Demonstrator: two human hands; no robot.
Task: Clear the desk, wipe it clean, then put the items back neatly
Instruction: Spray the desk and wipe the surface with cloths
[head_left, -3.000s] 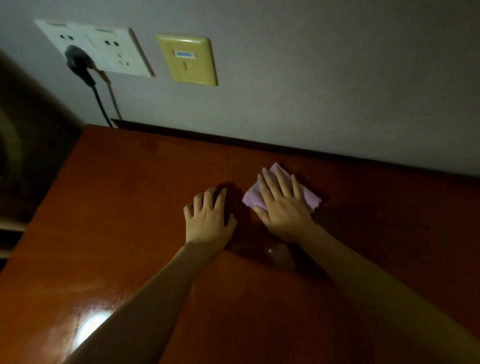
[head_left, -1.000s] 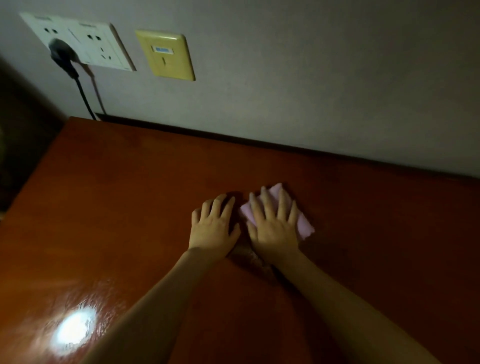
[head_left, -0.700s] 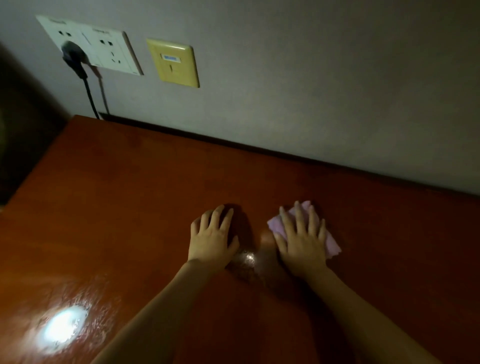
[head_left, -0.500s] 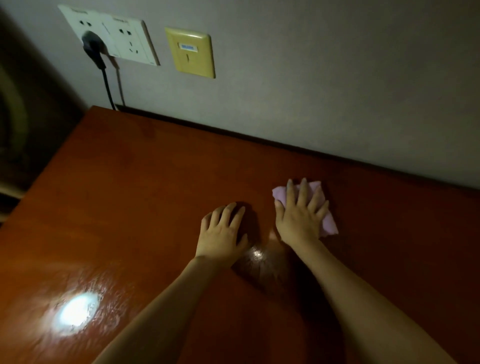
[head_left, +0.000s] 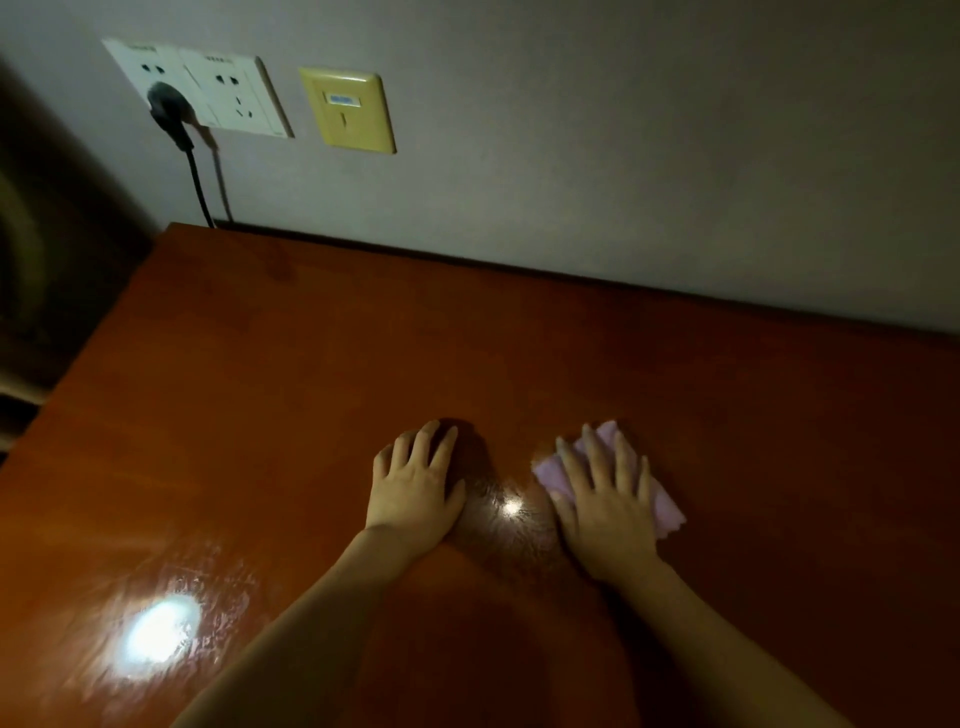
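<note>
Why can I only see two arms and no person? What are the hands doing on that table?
The camera sits on the person's head and looks down, so you see only their arms. The brown desk is shiny and reflects a lamp. The right hand lies flat on a pink cloth, pressing it on the wood to wipe. The left hand rests flat on the desk and holds nothing. On the wall are white sockets with a black plug in one, and a yellow plate.
</note>
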